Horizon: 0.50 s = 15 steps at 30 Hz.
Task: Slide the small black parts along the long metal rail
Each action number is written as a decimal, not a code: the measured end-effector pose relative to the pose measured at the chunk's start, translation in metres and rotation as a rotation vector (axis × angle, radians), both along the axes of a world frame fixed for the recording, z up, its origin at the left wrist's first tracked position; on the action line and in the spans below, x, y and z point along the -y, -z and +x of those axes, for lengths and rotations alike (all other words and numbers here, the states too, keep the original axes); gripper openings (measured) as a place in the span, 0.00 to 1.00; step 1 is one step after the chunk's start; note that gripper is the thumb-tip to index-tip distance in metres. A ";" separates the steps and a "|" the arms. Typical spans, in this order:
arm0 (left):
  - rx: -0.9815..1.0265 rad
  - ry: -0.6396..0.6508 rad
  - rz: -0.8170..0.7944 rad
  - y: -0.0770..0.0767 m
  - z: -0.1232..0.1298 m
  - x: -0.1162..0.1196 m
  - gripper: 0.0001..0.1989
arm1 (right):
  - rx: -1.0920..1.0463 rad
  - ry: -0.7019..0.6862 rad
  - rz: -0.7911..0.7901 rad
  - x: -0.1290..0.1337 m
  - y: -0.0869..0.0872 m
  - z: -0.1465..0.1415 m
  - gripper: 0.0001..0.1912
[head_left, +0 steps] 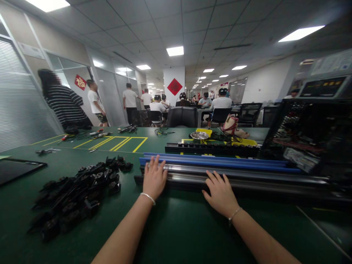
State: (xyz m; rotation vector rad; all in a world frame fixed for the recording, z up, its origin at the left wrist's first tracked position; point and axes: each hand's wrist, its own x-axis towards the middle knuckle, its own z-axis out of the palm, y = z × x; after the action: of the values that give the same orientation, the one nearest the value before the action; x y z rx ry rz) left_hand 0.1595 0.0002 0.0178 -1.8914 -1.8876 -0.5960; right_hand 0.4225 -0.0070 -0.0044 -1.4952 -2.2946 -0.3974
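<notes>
My left hand (154, 180) lies with its fingers spread over the left ends of several long rails, the fingertips reaching the blue rail (220, 161). Farther right, my right hand (222, 196) rests palm down, fingers apart, on the near dark metal rail (189, 179). The rails lie side by side across the green table, and neither hand is closed round them. To the left of my left hand is a loose heap of small black parts (73, 194). Whether the fingers press on the rails or just touch them I cannot tell.
Beyond the rails stand a black strip (214, 148) bearing small parts, a metal bowl (200, 135), a yellow tray (204, 131) and a bag (230, 124). A dark open-framed machine (299, 135) borders the right. Tools (99, 134) and a black panel (19, 171) lie left. Several people are beyond the table.
</notes>
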 end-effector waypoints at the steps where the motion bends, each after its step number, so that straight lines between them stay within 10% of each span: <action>1: -0.015 0.099 -0.021 0.004 0.014 0.000 0.22 | -0.009 -0.009 0.004 0.000 0.000 0.000 0.15; 7: 0.003 0.256 -0.146 0.018 0.040 0.003 0.21 | -0.133 0.012 0.082 -0.016 -0.012 0.035 0.16; 15: 0.010 0.254 -0.133 0.017 0.037 0.003 0.21 | -0.275 0.841 0.282 -0.036 0.004 0.214 0.30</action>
State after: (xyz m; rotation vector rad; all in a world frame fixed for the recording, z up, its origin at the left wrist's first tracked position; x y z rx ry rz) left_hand 0.1970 -0.0030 0.0012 -2.2390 -1.7439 -0.5693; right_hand 0.6361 0.0287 -0.0086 -2.1304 -1.2524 -0.6461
